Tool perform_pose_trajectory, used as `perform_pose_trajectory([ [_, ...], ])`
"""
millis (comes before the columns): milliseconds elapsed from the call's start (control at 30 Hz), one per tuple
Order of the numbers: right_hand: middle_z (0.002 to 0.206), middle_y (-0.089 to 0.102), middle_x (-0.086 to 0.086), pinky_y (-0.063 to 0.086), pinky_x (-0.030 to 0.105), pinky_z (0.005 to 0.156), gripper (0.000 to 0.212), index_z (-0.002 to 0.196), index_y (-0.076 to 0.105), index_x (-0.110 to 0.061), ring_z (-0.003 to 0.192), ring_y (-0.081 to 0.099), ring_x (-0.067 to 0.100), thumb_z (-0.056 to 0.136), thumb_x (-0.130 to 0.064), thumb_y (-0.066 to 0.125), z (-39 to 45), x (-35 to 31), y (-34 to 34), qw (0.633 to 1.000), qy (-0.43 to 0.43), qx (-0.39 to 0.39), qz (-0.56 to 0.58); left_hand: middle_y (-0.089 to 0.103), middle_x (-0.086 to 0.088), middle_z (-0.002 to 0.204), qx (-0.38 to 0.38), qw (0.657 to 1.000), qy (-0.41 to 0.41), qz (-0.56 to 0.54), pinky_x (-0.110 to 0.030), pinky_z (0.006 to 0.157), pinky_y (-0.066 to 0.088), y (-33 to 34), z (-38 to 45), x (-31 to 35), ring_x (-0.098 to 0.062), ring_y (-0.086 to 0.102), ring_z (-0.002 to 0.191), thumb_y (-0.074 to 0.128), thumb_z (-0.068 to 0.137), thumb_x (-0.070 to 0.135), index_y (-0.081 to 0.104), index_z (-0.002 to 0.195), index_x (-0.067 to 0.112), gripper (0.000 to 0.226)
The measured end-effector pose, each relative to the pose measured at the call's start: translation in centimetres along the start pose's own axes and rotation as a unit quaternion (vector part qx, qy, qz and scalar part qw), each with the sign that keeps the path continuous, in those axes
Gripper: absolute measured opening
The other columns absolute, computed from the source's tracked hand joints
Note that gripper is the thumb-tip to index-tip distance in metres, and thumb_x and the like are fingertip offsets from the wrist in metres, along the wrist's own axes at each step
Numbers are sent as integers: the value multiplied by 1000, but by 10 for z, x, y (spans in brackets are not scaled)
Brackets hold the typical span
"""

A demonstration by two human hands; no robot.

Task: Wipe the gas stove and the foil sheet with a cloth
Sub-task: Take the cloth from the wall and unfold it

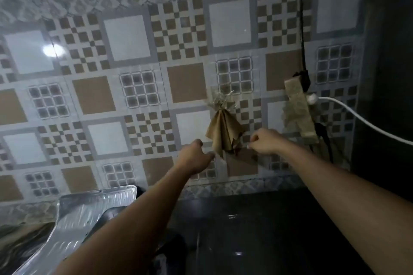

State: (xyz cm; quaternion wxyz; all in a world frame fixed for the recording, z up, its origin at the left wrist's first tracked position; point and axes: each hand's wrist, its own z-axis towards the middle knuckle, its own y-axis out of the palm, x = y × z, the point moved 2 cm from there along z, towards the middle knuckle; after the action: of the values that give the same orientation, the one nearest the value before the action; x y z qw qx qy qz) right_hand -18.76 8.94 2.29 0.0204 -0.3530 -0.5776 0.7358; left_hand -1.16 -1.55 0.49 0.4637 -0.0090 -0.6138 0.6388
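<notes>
Item: tan square cloth (223, 134), bunched at its top and hanging in loose folds from a small hook or fixture on the wall; the fixture itself is too blurred to identify. All positions below are given relative to this cloth.

Backing: glossy patterned tile wall (134, 87) in brown, grey and white squares and checkers, directly behind the cloth. A bright round light reflection shows on the tiles far up and to the left.

Left hand (196, 156): just below and left of the cloth's lower corner, arm stretched up from the bottom of the view. Fingers loosely curled, tips at or touching the cloth's lower edge; whether they actually pinch the fabric cannot be told.

Right hand (263, 142): just right of the cloth's lower half, near but apart from it. Fingers curled into a loose fist, holding nothing visible.

Crinkled silver foil sheet (89, 207): well below and to the left of the cloth, leaning tilted near the base of the wall, partly hidden by the left forearm.

Beige power strip (299, 109): to the right of the cloth, mounted slanting on the wall. A black cable (300, 18) runs up from it; a white cable (362, 118) leaves it to the right.

Dark glossy surface (257, 230): below the cloth, between the two forearms; too dim to tell details.
</notes>
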Motion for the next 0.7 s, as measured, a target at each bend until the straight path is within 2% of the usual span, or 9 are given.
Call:
perform_pose_trajectory([
  [100,104,60,4,45,31,76,28,115,59,-11,92,56,19,91,-26,57,31,0,2,997,-1,11,79,54,-13,130,-5,1000,-20,-11,-29,79,46,6,35,9,-21,55,102,63,91,29,36,141,9,60],
  [233,100,60,0,48,36,84,38,127,51,-17,94,58,20,91,-28,54,67,-2,11,987,-3,-2,159,48,-15,138,5,1000,-7,-15,-28,82,39,10,67,24,-29,49,120,60,91,18,31,143,8,60],
  [300,115,59,4,48,40,90,45,130,48,-17,102,58,23,89,-31,56,78,-2,15,984,5,1,179,49,-16,135,7,1000,-6,-19,-31,84,41,12,77,28,-30,49,120,60,91,16,33,140,7,57],
  [367,134,50,7,43,40,96,54,137,39,-15,117,50,26,90,-33,56,86,-3,20,979,16,6,203,52,-15,130,0,999,-17,-37,-31,83,44,16,86,30,-30,52,115,61,91,14,34,138,7,55],
  [433,142,42,9,38,39,100,58,142,33,-14,127,43,27,92,-33,54,90,-5,25,973,24,9,231,55,-15,124,-9,998,-27,-49,-31,81,45,20,90,30,-29,54,110,61,90,12,33,138,7,56],
  [500,135,49,10,40,36,95,49,138,40,-12,121,48,27,94,-29,51,93,-10,28,970,20,1,243,57,-15,119,-7,999,-35,-38,-32,79,46,22,94,31,-28,55,108,59,90,11,35,137,6,52],
  [600,118,62,11,46,33,87,32,122,58,-9,105,57,26,94,-22,49,94,-18,29,968,17,7,249,59,-16,116,12,999,-39,-25,-36,86,50,19,96,37,-30,57,108,55,91,8,49,128,3,38],
  [700,104,63,11,44,33,78,23,108,62,-8,94,58,26,93,-21,50,91,-24,22,973,9,37,227,63,-14,105,45,997,-45,-51,-40,87,54,13,97,39,-29,61,100,52,90,3,62,112,3,24],
])
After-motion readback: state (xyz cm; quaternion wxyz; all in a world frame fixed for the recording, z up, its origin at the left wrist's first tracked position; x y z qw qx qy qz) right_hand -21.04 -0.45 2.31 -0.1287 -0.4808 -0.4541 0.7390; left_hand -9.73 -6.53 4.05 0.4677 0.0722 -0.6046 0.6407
